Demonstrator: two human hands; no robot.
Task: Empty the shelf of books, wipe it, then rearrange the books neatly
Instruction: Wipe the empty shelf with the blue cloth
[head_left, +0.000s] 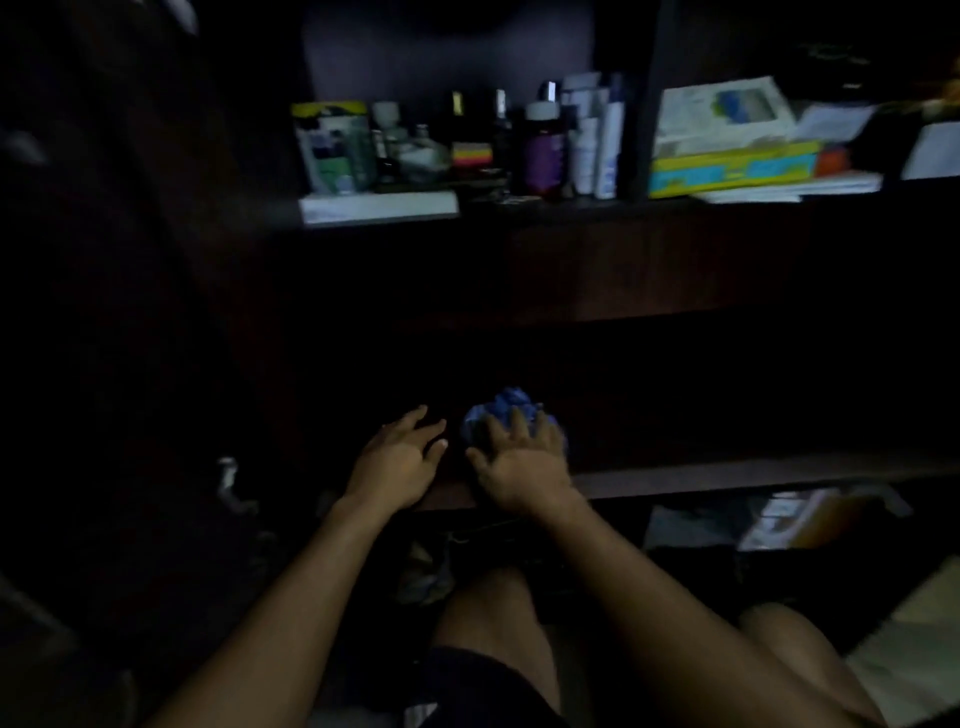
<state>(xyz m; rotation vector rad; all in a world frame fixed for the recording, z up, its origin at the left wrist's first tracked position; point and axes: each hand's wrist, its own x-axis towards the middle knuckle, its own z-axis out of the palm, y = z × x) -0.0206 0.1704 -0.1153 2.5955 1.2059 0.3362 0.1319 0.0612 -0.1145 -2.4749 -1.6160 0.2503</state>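
Note:
The scene is very dim. A dark wooden shelf (727, 470) runs across the middle, and I see no books on its board. A crumpled blue cloth (506, 408) lies on the shelf near its front edge. My right hand (519, 462) lies on top of the cloth with fingers spread, pressing it down. My left hand (400, 460) rests just left of the cloth on the shelf edge, fingers straight and holding nothing.
The shelf above holds bottles and tubes (561, 145), a packet (335, 148), and a stack of books and papers (737, 150) at the right. Below the wiped shelf, more items (800, 522) sit at the right. My knees (493, 613) are under the hands.

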